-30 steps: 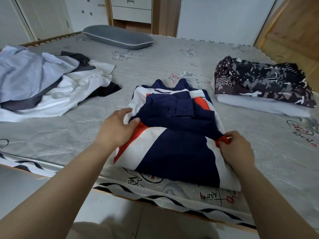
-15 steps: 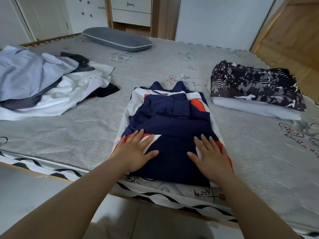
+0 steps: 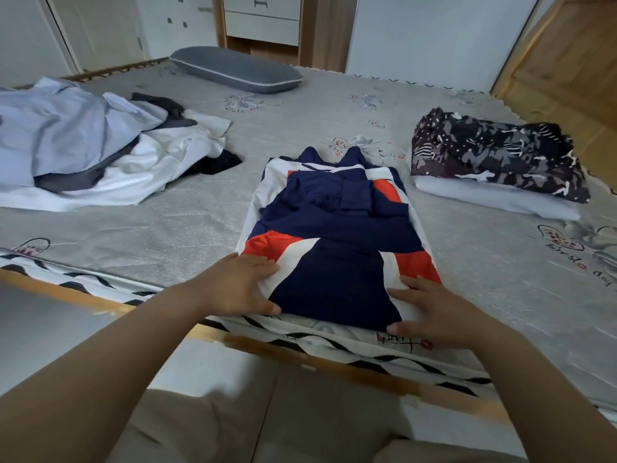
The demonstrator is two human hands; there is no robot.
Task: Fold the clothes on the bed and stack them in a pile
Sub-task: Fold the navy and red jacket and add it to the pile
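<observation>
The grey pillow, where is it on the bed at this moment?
In the head view, the grey pillow lies at the far edge of the bed, left of centre, beyond the heap of unfolded clothes and just before the wooden drawers.

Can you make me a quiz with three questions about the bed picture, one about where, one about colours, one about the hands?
1. Where is the folded pile?
A. right of the striped garment
B. on the pillow
C. on the floor

2. Which colours does the striped garment have?
A. green, yellow
B. navy, white, orange-red
C. pink, brown

3. What are the hands doing?
A. waving in the air
B. holding the pillow
C. at the garment's near corners

Answers: 1 A, it sits to its right on the bed. 2 B, those bands show. 3 C, left hand and right hand sit at the near edge.
</observation>
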